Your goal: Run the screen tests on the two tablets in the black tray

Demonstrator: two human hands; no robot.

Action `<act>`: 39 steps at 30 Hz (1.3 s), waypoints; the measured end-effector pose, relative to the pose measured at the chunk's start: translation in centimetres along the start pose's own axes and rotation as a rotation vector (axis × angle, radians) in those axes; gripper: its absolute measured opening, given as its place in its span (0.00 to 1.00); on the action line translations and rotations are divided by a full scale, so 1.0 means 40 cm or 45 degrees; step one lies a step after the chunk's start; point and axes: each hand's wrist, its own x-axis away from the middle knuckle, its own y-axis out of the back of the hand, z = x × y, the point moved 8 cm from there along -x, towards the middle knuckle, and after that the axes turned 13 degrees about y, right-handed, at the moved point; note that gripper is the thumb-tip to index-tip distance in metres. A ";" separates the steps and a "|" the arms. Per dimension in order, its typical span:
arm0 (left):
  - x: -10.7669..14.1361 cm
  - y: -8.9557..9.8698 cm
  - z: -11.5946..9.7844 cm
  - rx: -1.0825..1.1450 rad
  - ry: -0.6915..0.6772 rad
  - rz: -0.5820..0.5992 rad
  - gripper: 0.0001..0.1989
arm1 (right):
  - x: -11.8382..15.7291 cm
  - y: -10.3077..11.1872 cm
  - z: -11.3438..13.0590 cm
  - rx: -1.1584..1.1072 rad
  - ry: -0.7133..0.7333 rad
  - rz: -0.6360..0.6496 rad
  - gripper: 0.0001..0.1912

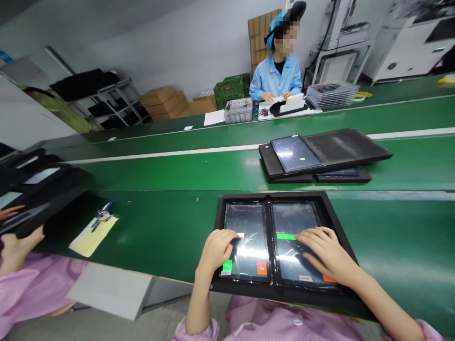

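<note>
Left hand point(216, 247): fingers curled, tips pressing the left tablet point(246, 244) screen; holds nothing.
Right hand point(325, 253): fingers spread flat on the right tablet point(297, 237); holds nothing.
Screens: green bar on right tablet; green and orange squares low on left tablet, orange lettering too small to read.
Tray point(341, 222): black, at near belt edge, holds both tablets side by side.
Yellow pad point(90, 237): left, pen on top.
Far trays point(341, 149): stacked mid-belt, one tablet on top.
Co-worker point(275, 76): blue coat, seated across the belt; clear bin point(237, 111) beside.
</note>
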 end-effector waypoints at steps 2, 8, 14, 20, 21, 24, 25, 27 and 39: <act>0.001 -0.003 0.000 0.014 -0.018 0.009 0.23 | 0.001 0.003 -0.006 -0.016 -0.020 -0.014 0.15; 0.001 -0.003 0.008 0.062 -0.017 -0.031 0.26 | 0.003 0.006 -0.003 -0.073 -0.025 -0.056 0.14; -0.058 0.041 0.009 0.223 0.090 0.111 0.19 | 0.007 0.037 -0.052 -0.056 -0.068 -0.057 0.15; -0.238 -0.027 -0.069 -0.080 -0.041 0.386 0.10 | -0.040 0.006 -0.221 -0.036 -0.227 0.108 0.13; -0.262 -0.041 -0.081 -0.134 -0.053 0.344 0.09 | -0.048 0.003 -0.240 0.012 -0.260 0.070 0.13; -0.290 -0.074 -0.104 -0.225 -0.079 0.223 0.04 | -0.067 -0.015 -0.258 0.129 -0.293 0.006 0.15; -0.286 -0.079 -0.109 -0.221 -0.105 0.201 0.03 | -0.070 -0.022 -0.252 0.147 -0.278 0.004 0.16; -0.269 -0.081 -0.113 -0.220 -0.173 0.182 0.02 | -0.075 -0.031 -0.238 0.153 -0.240 0.014 0.16; -0.241 -0.087 -0.114 -0.272 -0.277 0.181 0.10 | -0.065 -0.027 -0.246 -0.027 -0.361 0.051 0.09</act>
